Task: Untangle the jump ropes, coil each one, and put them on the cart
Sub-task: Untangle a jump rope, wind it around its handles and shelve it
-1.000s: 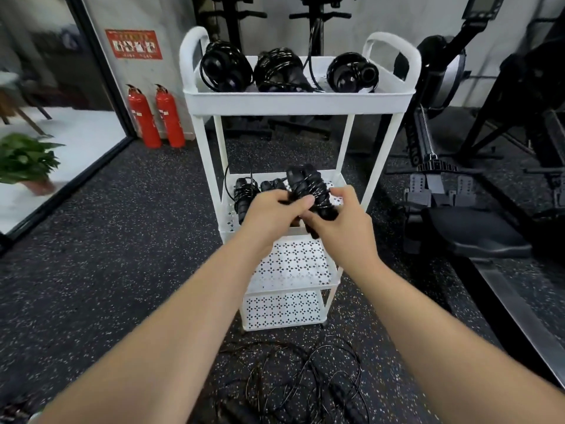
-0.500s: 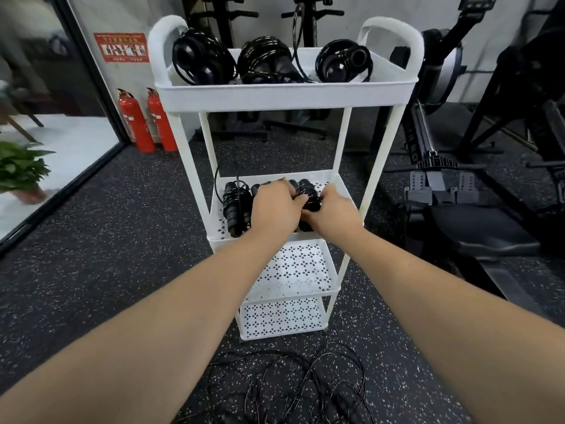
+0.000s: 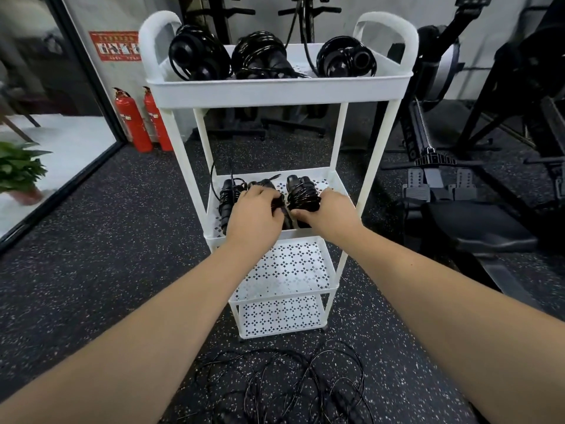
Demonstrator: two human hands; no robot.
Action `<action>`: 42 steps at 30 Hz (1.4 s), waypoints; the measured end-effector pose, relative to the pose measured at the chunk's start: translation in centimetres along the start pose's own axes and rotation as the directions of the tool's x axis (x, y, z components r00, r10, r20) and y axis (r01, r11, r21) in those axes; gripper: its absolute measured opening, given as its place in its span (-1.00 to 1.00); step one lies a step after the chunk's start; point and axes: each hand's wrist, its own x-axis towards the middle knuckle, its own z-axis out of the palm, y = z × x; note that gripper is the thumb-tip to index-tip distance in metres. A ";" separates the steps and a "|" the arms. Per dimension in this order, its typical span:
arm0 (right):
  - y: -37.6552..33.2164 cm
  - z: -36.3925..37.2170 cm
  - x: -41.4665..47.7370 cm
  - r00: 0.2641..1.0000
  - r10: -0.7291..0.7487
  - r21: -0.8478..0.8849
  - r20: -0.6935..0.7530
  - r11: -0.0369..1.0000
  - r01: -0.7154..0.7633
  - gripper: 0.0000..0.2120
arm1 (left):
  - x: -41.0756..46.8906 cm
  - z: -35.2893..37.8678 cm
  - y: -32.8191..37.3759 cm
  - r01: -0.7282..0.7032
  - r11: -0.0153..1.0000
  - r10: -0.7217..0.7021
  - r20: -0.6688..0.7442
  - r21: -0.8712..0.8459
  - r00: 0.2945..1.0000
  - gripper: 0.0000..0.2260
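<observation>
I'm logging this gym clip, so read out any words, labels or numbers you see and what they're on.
No text can be read for certain.
Red wall sign: print too blurred to read.
Fire extinguishers: label patches too small to read.
Rowing machine rail: white letters, too skewed to read.
White cart and coiled jump ropes: no text visible.

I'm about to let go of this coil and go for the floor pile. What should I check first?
1. Coiled rope resting on the middle shelf: ok, it looks set down.
2. Hands free: not ok, left hand and right hand both grip it.
3. Coil holds its winding once released: cannot tell.
4. Left coil on that shelf in place: ok.
5. Tangled ropes within reach: ok, they lie just in front of the cart.
</observation>
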 end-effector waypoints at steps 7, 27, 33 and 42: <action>0.5 -0.8 -1.7 1.000 0.012 0.187 -0.007 0.982 -0.011 -0.30 | -2.3 -0.5 -0.1 -0.061 0.990 0.050 -0.090 -0.130 0.995 -0.79; 17.7 13.5 -19.1 0.966 -0.094 0.145 0.242 0.988 0.060 -0.87 | -23.2 17.4 -5.2 0.067 0.997 -0.033 0.670 -0.024 0.741 -0.87; 28.1 23.8 -20.9 0.829 0.173 -0.086 0.532 0.985 -0.150 -0.90 | -28.2 26.0 -7.0 0.140 0.990 -0.061 0.787 -0.032 0.614 -0.84; 34.9 32.6 -24.3 0.707 0.266 -0.220 0.655 0.962 -0.159 -0.64 | -31.5 34.2 -8.1 0.226 0.974 -0.122 0.839 -0.001 0.530 -0.82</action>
